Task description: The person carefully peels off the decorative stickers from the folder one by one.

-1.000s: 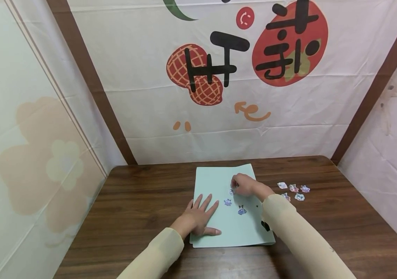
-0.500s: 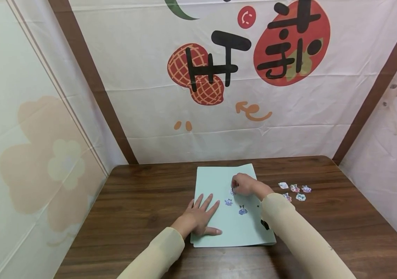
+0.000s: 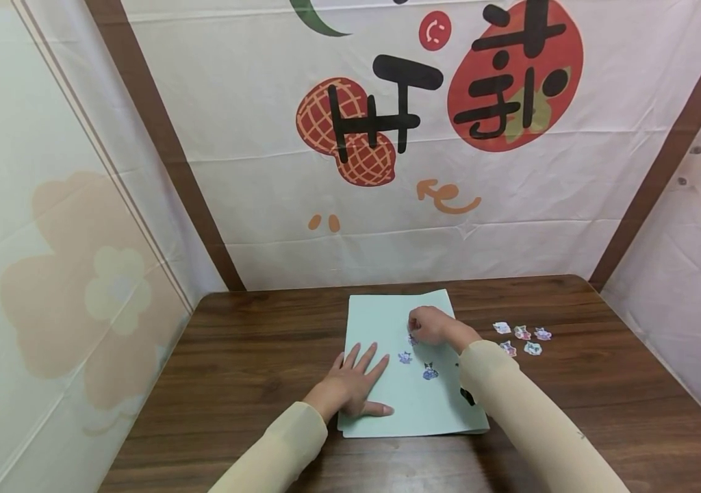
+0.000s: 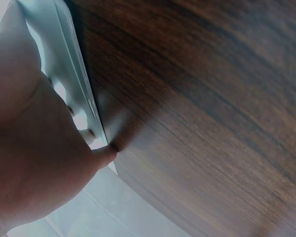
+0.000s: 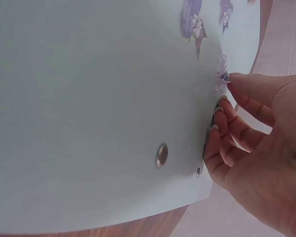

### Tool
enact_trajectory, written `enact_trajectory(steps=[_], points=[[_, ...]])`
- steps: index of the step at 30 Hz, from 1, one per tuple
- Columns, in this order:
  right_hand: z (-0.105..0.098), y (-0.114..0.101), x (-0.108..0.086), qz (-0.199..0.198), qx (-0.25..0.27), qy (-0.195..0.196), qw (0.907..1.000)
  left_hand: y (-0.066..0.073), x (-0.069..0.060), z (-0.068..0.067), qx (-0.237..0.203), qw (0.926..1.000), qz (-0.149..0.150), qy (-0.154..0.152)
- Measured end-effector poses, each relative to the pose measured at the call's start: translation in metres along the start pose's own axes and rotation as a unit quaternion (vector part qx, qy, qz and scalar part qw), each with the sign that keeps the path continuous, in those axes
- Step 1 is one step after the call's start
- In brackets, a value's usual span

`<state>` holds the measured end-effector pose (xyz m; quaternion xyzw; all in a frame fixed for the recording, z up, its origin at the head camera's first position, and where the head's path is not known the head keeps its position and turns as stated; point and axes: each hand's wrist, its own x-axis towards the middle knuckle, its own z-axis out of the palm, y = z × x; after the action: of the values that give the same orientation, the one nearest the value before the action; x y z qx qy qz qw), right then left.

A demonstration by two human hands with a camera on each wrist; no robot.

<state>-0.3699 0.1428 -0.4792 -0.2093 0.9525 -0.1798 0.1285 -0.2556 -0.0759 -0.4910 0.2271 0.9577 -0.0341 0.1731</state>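
A pale green folder [image 3: 381, 318] lies on the wooden table, its layers slightly apart at the edges. My left hand [image 3: 350, 389] rests flat on its left side with fingers spread; in the left wrist view the little finger reaches over the folder's edge. Farther up, my right hand [image 3: 429, 325] has its fingers curled and pinches a small purple-and-white cartoon sticker [image 5: 222, 71] against the surface. The thumb touches the sticker's edge in the right wrist view. Two similar stickers, one purple [image 3: 404, 357] and one with dark ears [image 3: 430, 371], lie nearer on the folder.
Several loose stickers [image 3: 522, 333] lie on the table right of the folder. A black piece [image 3: 467, 396] shows at the folder's right side beside the right sleeve. Small round metal discs [image 5: 162, 155] sit on the folder. A printed cloth wall [image 3: 252, 205] stands behind the table.
The view shifts very slightly. Both hands stay in place, the right one still at the same sticker.
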Motion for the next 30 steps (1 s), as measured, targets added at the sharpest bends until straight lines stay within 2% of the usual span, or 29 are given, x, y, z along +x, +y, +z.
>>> enact_trajectory(steps=[12, 16, 23, 30], points=[[-0.0008, -0.0016, -0.0001, 0.014, -0.001, -0.005, 0.9999, -0.0001, 0.0018, 0.0002, -0.003, 1.0000, -0.002, -0.006], [-0.0022, -0.0013, -0.0019, 0.006, -0.006, -0.009, 0.9999, -0.0018, 0.0045, 0.0026, 0.000, 1.0000, 0.001, -0.007], [-0.0055, -0.0014, -0.0049, -0.006, -0.007, -0.013, 0.9999, 0.0001, -0.0009, -0.0025, -0.002, 1.0000, 0.004, 0.001], [-0.0060, -0.0032, -0.0083, -0.024, -0.010, -0.010, 0.9996, 0.0007, -0.0009, -0.0019, -0.001, 1.0000, 0.003, 0.003]])
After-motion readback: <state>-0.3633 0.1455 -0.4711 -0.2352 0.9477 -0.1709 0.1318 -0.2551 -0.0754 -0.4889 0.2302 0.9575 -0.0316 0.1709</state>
